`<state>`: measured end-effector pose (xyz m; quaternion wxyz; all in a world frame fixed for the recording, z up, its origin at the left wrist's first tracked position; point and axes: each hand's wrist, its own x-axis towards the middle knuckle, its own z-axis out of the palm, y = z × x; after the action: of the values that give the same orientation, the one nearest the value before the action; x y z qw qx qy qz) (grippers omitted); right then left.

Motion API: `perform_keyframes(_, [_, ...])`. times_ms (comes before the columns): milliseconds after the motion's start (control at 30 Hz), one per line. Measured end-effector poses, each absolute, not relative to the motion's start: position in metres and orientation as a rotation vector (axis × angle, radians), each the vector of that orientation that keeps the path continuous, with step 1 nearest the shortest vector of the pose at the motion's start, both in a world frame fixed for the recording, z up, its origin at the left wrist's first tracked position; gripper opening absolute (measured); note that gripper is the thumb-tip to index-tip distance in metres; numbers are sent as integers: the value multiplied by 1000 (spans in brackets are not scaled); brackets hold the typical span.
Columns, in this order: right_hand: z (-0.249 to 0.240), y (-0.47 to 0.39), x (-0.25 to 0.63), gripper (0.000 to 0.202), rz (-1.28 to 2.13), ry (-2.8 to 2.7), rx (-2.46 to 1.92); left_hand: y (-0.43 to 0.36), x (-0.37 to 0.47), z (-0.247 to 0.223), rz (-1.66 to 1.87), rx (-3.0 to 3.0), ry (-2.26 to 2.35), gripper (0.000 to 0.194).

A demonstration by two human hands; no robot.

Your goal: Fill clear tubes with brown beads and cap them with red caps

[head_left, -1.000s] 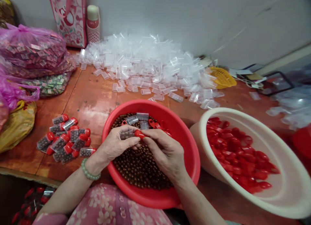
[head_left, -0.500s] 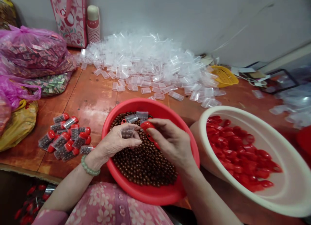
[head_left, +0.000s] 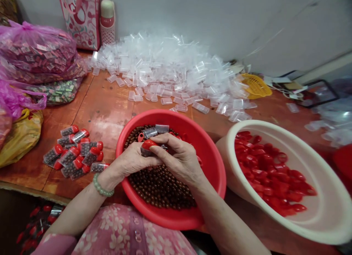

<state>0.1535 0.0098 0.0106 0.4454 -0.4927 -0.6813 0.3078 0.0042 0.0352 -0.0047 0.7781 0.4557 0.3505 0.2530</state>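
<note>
1 left grip point(head_left: 134, 160) around tube point(head_left: 145, 152), right grip point(head_left: 179, 159) pinching red cap point(head_left: 149, 144), brown beads point(head_left: 163, 192) below

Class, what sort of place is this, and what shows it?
Probably a small packing workshop: a heap of clear tubes, a white basin of red caps and a red basin of brown balls.

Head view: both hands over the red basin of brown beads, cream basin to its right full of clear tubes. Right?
One slip: the cream basin holds red caps, not clear tubes, as the head view shows. The rest is right: left hand and right hand over the red basin of brown beads.
</note>
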Motion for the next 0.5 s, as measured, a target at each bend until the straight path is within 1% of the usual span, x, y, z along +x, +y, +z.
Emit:
perform_keyframes(167, [14,9,156,9,742,-1757,-1229,35,3,-7,547,1023,723,23])
perform_keyframes(300, [18,9,157,7,727,-1788,-1227,34,1,-3,502,939,698,30])
perform_keyframes(367, [21,10,158,6,724,-1822,-1245,34,1,-1,489,919,682,31])
perform_keyframes(500, [29,12,161,6,723,-1937,-1279,36,3,-1,479,1006,733,22])
